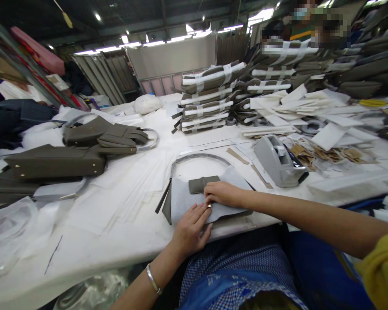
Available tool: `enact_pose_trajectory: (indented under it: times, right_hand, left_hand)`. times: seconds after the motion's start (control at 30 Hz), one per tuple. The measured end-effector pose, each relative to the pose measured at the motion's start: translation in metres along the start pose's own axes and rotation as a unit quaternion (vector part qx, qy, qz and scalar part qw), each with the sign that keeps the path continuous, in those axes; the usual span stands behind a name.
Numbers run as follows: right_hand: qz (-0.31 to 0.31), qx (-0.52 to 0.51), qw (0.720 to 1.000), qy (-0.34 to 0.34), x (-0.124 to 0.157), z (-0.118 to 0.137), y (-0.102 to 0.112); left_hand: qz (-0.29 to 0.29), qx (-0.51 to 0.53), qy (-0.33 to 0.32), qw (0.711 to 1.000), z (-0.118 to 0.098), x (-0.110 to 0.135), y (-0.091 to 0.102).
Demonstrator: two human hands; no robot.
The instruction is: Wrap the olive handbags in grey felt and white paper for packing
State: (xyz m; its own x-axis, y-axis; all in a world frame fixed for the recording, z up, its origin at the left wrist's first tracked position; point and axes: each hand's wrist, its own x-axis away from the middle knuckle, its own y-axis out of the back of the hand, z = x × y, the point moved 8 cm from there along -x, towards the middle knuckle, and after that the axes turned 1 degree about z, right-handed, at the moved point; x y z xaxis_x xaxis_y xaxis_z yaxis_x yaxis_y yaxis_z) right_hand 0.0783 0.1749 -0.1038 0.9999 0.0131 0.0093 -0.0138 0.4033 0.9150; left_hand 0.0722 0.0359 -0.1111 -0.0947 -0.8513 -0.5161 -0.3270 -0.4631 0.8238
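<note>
A dark olive handbag (167, 210) lies on the table in front of me, its wrapped handle (202, 157) arching away. A pale grey sheet (181, 200) covers most of its upper side. Over the sheet lies an olive flap strap (198, 185). My right hand (224, 193) is closed at the strap's near end, fingers bent and pinched together. Its fingertips hide what exactly they grip. My left hand (191, 226) rests flat on the sheet with fingers stretched out, the tips beside a small metal clasp (210, 206).
Finished-looking olive bags (58, 161) lie at left on white sheets. Wrapped bags are stacked (207, 99) at the back. A grey tape dispenser (274, 161) stands at right, near paper tags (326, 153) and white card pieces (297, 103). A co-worker (302, 32) is behind the stacks.
</note>
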Motion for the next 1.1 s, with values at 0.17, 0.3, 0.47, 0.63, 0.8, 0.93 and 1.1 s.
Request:
enact_pose_trajectory:
  times: [0.17,0.3,0.47,0.63,0.8,0.93,1.1]
  right_hand:
    - [-0.043,0.042,0.997,0.038,0.028,0.012,0.001]
    - [-0.139,0.142,0.974,0.106,0.057,0.003,-0.019]
    - [-0.201,0.168,0.960,0.098,0.053,-0.019,-0.029]
    - [-0.135,0.186,0.972,0.051,0.046,-0.011,-0.030]
    - [-0.103,0.143,0.984,0.012,0.046,-0.010,-0.025]
    - [-0.086,0.094,0.992,0.000,0.049,-0.002,-0.019]
    - [-0.096,0.023,0.995,-0.016,0.050,-0.002,-0.011]
  left_hand:
    - [0.055,-0.022,0.017,0.998,0.000,0.004,-0.005]
    - [0.134,-0.122,-0.015,0.983,-0.004,0.001,-0.002]
    - [0.211,-0.193,-0.001,0.958,0.023,-0.002,0.009]
    - [0.216,-0.128,0.050,0.967,0.031,0.001,0.014]
    - [0.171,-0.081,0.113,0.975,0.021,-0.025,0.020]
    - [0.116,-0.071,0.062,0.989,0.005,-0.037,0.012]
    - [0.071,-0.163,-0.004,0.984,0.005,-0.015,-0.014]
